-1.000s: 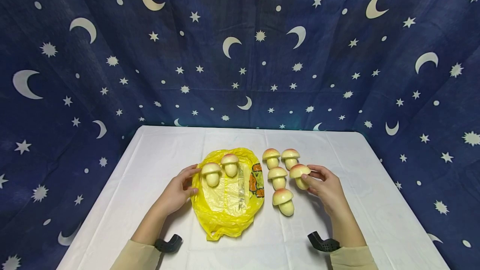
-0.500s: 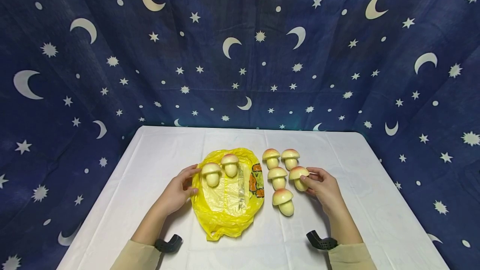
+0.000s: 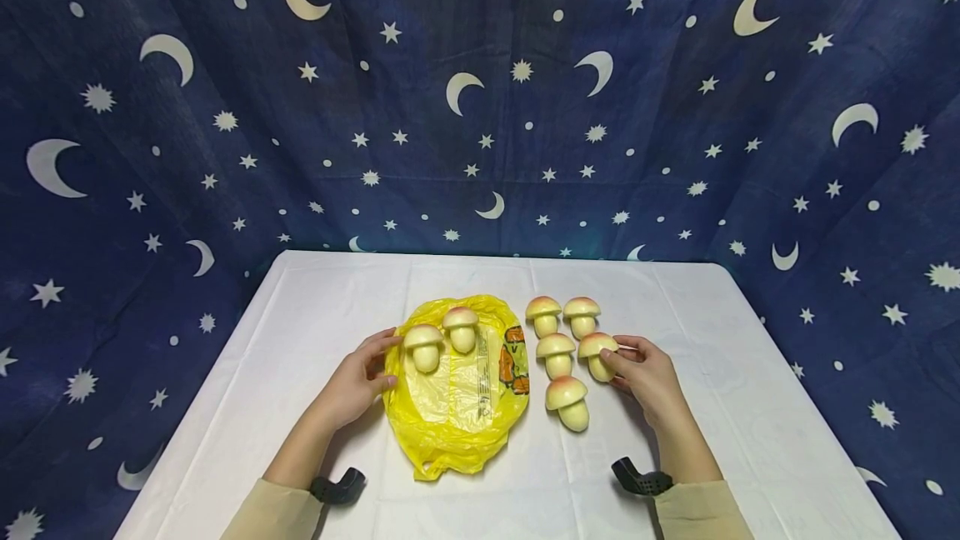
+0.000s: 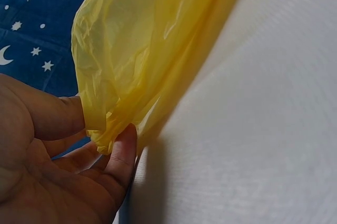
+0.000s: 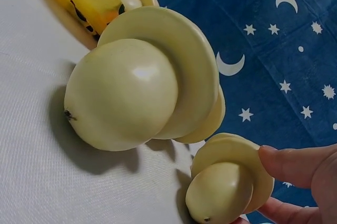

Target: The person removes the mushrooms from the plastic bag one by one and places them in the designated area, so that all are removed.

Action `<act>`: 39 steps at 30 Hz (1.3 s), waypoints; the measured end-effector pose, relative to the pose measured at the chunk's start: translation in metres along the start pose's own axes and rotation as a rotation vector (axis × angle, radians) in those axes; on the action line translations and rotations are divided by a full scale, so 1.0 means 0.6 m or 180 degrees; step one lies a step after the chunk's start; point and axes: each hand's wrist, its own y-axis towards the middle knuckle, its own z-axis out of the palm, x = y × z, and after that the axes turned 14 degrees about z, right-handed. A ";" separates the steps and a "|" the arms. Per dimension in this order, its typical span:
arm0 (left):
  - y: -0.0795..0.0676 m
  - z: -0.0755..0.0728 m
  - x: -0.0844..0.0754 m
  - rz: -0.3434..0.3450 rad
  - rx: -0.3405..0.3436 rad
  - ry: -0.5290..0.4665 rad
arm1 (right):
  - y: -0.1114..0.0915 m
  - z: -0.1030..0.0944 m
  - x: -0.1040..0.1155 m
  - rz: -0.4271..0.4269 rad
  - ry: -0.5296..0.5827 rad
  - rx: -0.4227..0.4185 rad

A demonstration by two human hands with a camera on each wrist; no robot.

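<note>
My left hand (image 3: 362, 382) pinches the left edge of a yellow plastic bag (image 3: 450, 448), its thumb and fingers meeting on gathered film in the left wrist view. The bag is spread with its mouth rolled open, and two toy mushrooms (image 3: 423, 350) lie in its upper part. To the right, my right hand (image 3: 648, 373) holds a toy mushroom (image 3: 598, 348) by the side of its reddish cap. In the right wrist view the thumb presses on the cap of that mushroom (image 5: 221, 190), while the other fingers are partly hidden behind it.
Several more toy mushrooms (image 3: 555, 352) lie between the bag and my right hand, one (image 3: 567, 403) nearest to me. A white cloth (image 3: 675, 298) covers the table. Behind it hangs a dark blue curtain (image 3: 420, 148) with moons and stars.
My right hand has shifted slightly down and left, bringing the held mushroom lower, level with the one beside it. The left hand and the bag stay where they were.
</note>
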 end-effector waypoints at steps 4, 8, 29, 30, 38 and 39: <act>0.000 0.000 -0.001 -0.0012 -0.0005 0.0001 | 0.000 0.001 0.001 -0.0002 -0.0008 -0.0006; 0.001 0.000 0.000 -0.0017 -0.0006 0.0002 | 0.000 0.003 0.001 0.0002 -0.0030 -0.0034; 0.002 0.000 -0.002 -0.0035 -0.0016 -0.0019 | -0.003 0.006 0.003 -0.0013 -0.0055 0.0012; 0.001 0.000 -0.002 -0.0042 -0.0017 -0.0025 | -0.002 0.006 0.002 -0.0014 -0.0046 0.0023; 0.001 -0.001 -0.002 -0.0064 -0.0024 -0.0044 | 0.000 0.005 0.000 0.0023 -0.0005 0.0069; 0.001 -0.001 -0.002 -0.0061 -0.0025 -0.0039 | 0.000 0.005 -0.001 0.0024 -0.0006 0.0075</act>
